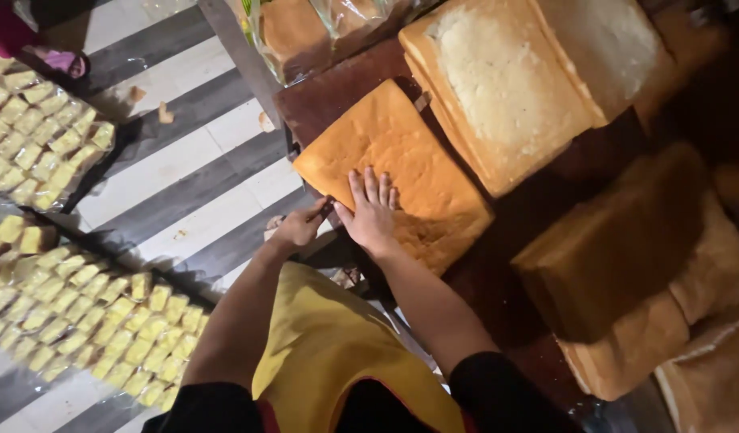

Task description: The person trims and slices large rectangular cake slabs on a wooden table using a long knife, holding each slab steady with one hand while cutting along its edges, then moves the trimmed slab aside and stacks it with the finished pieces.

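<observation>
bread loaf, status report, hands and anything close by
Right hand flat on the bread loaf. Left hand gripping a knife handle at its edge. More loaves crowd the table.

Striped tile floor (177, 172) beside a dark brown wooden table (337, 92), under dim warm light.

Laid in alternating pale and dark grey bands running diagonally, scattered with a few crumbs (166, 113). Covered at left by clear plastic sheets (105, 152) bearing rows of small yellow cubes (97, 313). Crowded along the tabletop with large square loaves (506, 80), some crust-trimmed and white on top, others stacked at the right edge in deep shadow (618, 240). Backed at the top by bagged loaves (305, 32) in glossy wrap. Brightest toward the upper left, falling off to near darkness at far right. No walls or windows within view.
</observation>
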